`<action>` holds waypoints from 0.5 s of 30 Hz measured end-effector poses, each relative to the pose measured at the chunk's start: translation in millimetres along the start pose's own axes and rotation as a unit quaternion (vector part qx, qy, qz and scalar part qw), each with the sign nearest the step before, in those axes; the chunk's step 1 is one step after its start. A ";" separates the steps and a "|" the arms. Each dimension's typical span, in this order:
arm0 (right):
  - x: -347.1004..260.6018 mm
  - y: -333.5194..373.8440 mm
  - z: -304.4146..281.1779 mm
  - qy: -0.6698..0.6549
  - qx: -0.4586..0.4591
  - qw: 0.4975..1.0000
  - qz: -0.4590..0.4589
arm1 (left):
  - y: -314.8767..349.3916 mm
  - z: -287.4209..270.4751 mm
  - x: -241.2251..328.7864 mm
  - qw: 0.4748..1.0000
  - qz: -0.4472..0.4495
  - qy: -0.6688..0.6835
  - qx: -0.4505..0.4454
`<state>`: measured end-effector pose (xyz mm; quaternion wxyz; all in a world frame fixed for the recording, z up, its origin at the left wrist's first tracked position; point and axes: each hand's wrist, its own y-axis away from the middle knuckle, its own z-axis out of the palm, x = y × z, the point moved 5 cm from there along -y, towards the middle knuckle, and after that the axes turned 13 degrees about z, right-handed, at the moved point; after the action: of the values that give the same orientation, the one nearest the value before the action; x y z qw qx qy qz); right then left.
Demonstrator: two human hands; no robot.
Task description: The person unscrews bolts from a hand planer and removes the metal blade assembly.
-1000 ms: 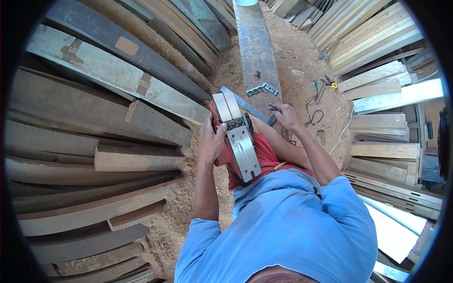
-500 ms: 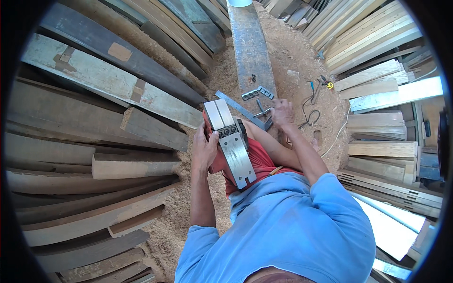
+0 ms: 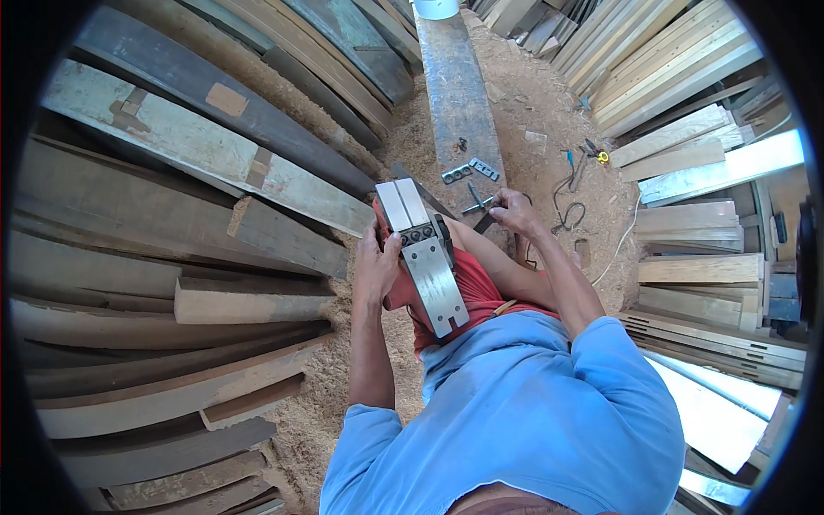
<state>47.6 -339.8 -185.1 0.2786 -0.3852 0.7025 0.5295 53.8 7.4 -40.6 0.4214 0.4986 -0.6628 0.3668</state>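
Note:
My left hand (image 3: 375, 268) grips the side of an upturned electric planer (image 3: 436, 287), whose flat metal soles face up near my lap. Its cutter drum with several bolts shows between the front and rear soles. My right hand (image 3: 512, 212) is closed on the dark stock of a try square (image 3: 486, 224); its blade passes behind the planer. A T-handle wrench (image 3: 477, 201) lies just beyond the square. Two small metal clamp pieces, one with round holes (image 3: 457, 174) and one flat and slotted (image 3: 484, 169), rest on the near end of the plank.
A long worn plank (image 3: 459, 81) runs away from me, with a white container (image 3: 436, 9) at its far end. Pliers with yellow handles (image 3: 598, 154) and a dark cord (image 3: 562, 202) lie on the sawdust floor. Stacked boards (image 3: 103, 193) flank both sides.
My right hand has closed on the square and drawn slightly toward me. The square's blade has tilted and looks darker. The planer has barely moved in my left hand.

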 end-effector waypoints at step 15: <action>21.8 107.4 -50.6 -0.054 -0.178 0.982 -0.024 | 4.6 -2.0 -2.0 0.997 -0.022 0.071 0.010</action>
<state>-53.4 -378.4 -131.3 0.2553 -0.4162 0.5718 0.6592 50.1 11.0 -42.0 0.4707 0.4898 -0.6162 0.3985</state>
